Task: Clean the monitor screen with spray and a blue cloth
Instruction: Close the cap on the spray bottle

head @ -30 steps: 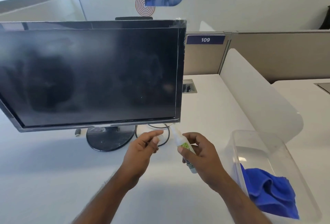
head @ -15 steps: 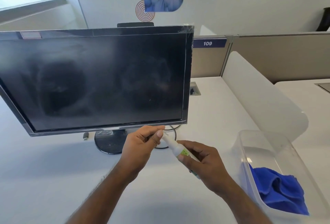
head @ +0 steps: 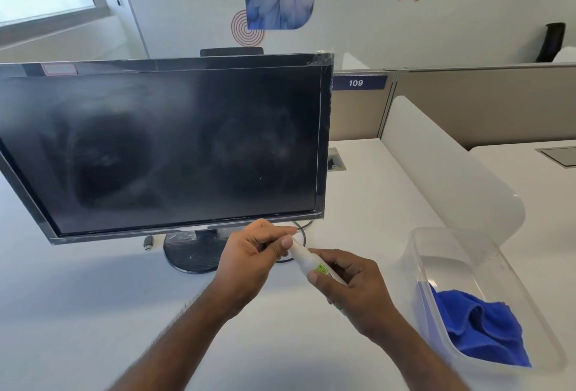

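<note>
A black monitor (head: 174, 147) with a smeared, dusty screen stands on the white desk (head: 78, 312), tilted slightly toward me. In front of its lower right corner I hold a small white spray bottle (head: 304, 258) with a green label. My right hand (head: 349, 287) grips the bottle's body. My left hand (head: 252, 259) pinches the bottle's top end, which its fingers hide. The blue cloth (head: 480, 328) lies crumpled in a clear plastic bin (head: 442, 241) at the right.
The monitor's round black base (head: 190, 253) and a looped cable (head: 304, 228) sit just behind my hands. A small black plug (head: 149, 242) lies left of the base. A white curved divider (head: 448, 178) and beige partitions border the desk's right and back.
My left hand came onto the bottle's top and now pinches it; a second ago it was apart from it. Both hands and the bottle rose slightly toward the monitor's lower edge.
</note>
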Demonstrator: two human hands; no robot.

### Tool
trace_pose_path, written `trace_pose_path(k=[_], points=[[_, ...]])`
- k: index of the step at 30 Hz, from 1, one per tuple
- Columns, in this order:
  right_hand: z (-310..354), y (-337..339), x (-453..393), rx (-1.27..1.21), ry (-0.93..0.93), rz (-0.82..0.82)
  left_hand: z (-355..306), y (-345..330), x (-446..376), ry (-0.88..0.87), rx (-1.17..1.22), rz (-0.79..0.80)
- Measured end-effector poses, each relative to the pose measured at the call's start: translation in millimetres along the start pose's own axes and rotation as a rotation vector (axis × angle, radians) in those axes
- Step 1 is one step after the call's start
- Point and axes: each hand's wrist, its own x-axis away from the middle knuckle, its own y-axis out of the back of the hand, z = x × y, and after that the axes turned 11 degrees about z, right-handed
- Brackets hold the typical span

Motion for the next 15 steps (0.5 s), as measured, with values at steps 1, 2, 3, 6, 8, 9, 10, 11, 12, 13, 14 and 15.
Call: trace_pose_path(k=[1,2,3,6,8,9,10,11,12,13,14,15], points=[[0,0,1,-0.022,0.001,0.004,0,-1,0,-0.005,-0.005,0.008],[0,0,1,-0.048,-0.001,0.010,0,-1,0,-0.007,-0.013,0.017],[0,0,2,-0.075,-0.002,0.019,0,-2,0,-0.007,-0.017,0.026],[-1,-1,4,-0.143,-0.011,0.036,3,-3,-1,-0.002,-0.014,0.045],[-2,-2,5,-0.160,-0.028,0.033,6,-4,-3,0.010,-0.051,0.045],[-3,-2,5,-0.164,-0.036,0.027,8,-5,-5,0.013,-0.066,0.044],[-4,-3,4,-0.163,-0.043,0.018,9,-6,-7,0.015,-0.073,0.041],[-5,-2,3,-0.154,-0.048,0.009,9,-7,-9,0.019,-0.075,0.036],[-6,-1,2,-0.139,-0.050,0.003,9,-8,-11,0.023,-0.072,0.031],[-7,1,1,-0.120,-0.046,0.006,9,-10,-14,0.025,-0.070,0.029],[-8,4,0,-0.091,-0.040,0.016,10,-13,-16,0.025,-0.075,0.030],[-9,7,-1,-0.047,-0.040,0.029,10,-15,-19,0.024,-0.091,0.035]])
